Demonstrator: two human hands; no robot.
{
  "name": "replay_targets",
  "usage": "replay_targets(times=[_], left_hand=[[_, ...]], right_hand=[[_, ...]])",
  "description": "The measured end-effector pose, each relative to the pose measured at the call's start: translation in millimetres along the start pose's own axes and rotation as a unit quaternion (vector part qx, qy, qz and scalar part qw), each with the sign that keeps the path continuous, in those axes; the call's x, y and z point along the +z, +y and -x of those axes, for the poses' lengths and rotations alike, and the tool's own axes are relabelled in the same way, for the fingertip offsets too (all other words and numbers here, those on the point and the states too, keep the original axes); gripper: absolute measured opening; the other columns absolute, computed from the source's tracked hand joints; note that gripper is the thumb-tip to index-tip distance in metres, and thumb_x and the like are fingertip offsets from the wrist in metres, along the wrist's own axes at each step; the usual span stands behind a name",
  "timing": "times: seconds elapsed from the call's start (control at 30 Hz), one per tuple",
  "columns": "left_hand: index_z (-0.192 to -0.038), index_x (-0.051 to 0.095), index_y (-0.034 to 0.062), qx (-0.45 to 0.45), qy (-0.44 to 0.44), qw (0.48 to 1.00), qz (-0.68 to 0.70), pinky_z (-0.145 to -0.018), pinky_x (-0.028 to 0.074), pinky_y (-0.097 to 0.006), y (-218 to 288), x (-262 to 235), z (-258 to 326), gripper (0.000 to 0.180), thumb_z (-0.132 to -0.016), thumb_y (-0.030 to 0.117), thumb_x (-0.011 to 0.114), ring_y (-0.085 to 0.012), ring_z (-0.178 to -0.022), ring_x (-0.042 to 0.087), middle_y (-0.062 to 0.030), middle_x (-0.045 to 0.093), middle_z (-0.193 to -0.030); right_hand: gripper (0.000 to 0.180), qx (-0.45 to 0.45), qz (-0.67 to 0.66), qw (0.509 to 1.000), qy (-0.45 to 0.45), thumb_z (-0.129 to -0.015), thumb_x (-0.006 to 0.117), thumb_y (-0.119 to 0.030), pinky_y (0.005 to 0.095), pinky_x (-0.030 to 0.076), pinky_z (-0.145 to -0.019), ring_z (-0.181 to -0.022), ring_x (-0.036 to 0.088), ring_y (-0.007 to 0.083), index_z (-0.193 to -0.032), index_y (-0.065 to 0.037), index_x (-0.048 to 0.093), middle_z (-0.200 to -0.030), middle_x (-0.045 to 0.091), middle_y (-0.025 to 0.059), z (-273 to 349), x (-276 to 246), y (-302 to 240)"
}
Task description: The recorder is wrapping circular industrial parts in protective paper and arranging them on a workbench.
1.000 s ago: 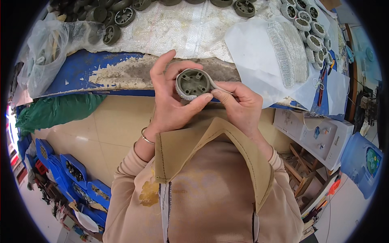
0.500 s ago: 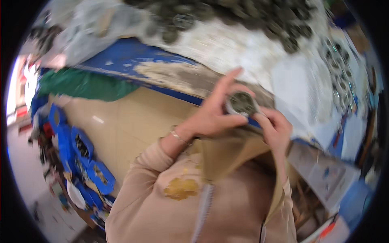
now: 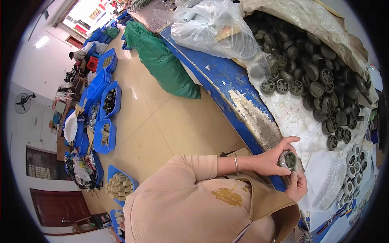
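Above the near edge of the worktable, both my hands are on a small grey-green spoked wheel [image 3: 289, 159] with a pale band around its rim. My left hand [image 3: 269, 161] grips it from the left, thumb below and index finger stretched out over the top. The fingers of my right hand [image 3: 297, 188] are pinched at the wheel's lower edge. Beyond them a large heap of similar dark wheels [image 3: 314, 73] lies on a whitish sheet [image 3: 289, 117]. To the right stand several wheels with pale rims [image 3: 351, 174], grouped in rows.
The blue table edge [image 3: 227, 91] has chipped paint. A clear plastic bag [image 3: 216, 30] lies on the table, and a stack of clear film [image 3: 329, 186] is near my hands. A green sack [image 3: 162, 60] leans against the table. Blue bins [image 3: 106, 135] line the floor at left.
The view has swung left, so my hands and the table now appear farther right and lower. Both hands still hold the wheel.
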State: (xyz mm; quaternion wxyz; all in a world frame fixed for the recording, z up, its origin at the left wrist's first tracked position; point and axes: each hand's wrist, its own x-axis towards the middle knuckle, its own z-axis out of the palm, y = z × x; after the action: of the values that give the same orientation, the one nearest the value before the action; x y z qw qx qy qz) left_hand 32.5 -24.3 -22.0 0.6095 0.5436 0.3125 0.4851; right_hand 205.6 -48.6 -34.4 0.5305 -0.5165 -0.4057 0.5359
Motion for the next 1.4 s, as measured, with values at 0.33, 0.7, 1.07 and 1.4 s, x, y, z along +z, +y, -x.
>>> replay_targets(times=[0.33, 0.7, 1.07, 1.4], left_hand=[[-0.142, 0.013, 0.0013, 0.058, 0.016, 0.986, -0.158, -0.103, 0.031, -0.035, -13, 7, -13, 0.092, -0.074, 0.017, 0.073, -0.0208, -0.114, 0.045, -0.0108, 0.049, -0.118], [-0.143, 0.005, 0.0042, 0.024, 0.069, 0.997, -0.030, -0.093, 0.043, -0.033, -17, 19, -7, 0.090, -0.076, 0.001, 0.066, -0.0195, -0.107, 0.049, -0.0163, 0.042, -0.123], [-0.143, 0.002, 0.0079, 0.087, 0.053, 0.990, -0.102, -0.091, 0.044, -0.032, -21, 13, -2, 0.094, -0.078, 0.006, 0.069, -0.0201, -0.104, 0.050, -0.0179, 0.040, -0.125], [-0.143, -0.001, 0.0116, 0.011, 0.004, 0.999, 0.039, -0.093, 0.043, -0.034, -2, 6, 4, 0.098, -0.076, 0.002, 0.070, -0.0222, -0.109, 0.051, -0.0199, 0.043, -0.125]], right_hand=[[0.012, 0.017, 0.108, 0.991, 0.082, -0.081, 0.065, -0.002, 0.0242, 0.049, -0.068, -0.072, 0.060, 0.0116, -0.091, 0.005, 0.067, -0.084, 0.067, 0.0091, 0, 0, -18], [0.014, -0.009, -0.054, 0.998, 0.028, -0.084, 0.061, 0.005, 0.0240, 0.051, -0.076, -0.084, 0.062, 0.0101, -0.097, 0.004, 0.067, -0.094, 0.068, 0.0084, 2, 10, -9], [0.015, -0.132, 0.089, 0.987, 0.035, -0.087, 0.057, 0.004, 0.0248, 0.052, -0.076, -0.086, 0.064, 0.0136, -0.098, 0.004, 0.066, -0.097, 0.069, 0.0102, 2, 19, -8], [0.010, 0.038, -0.135, 0.990, 0.006, -0.088, 0.058, 0.001, 0.0254, 0.053, -0.075, -0.080, 0.064, 0.0130, -0.095, 0.006, 0.063, -0.090, 0.067, 0.0121, 1, -5, -9]])
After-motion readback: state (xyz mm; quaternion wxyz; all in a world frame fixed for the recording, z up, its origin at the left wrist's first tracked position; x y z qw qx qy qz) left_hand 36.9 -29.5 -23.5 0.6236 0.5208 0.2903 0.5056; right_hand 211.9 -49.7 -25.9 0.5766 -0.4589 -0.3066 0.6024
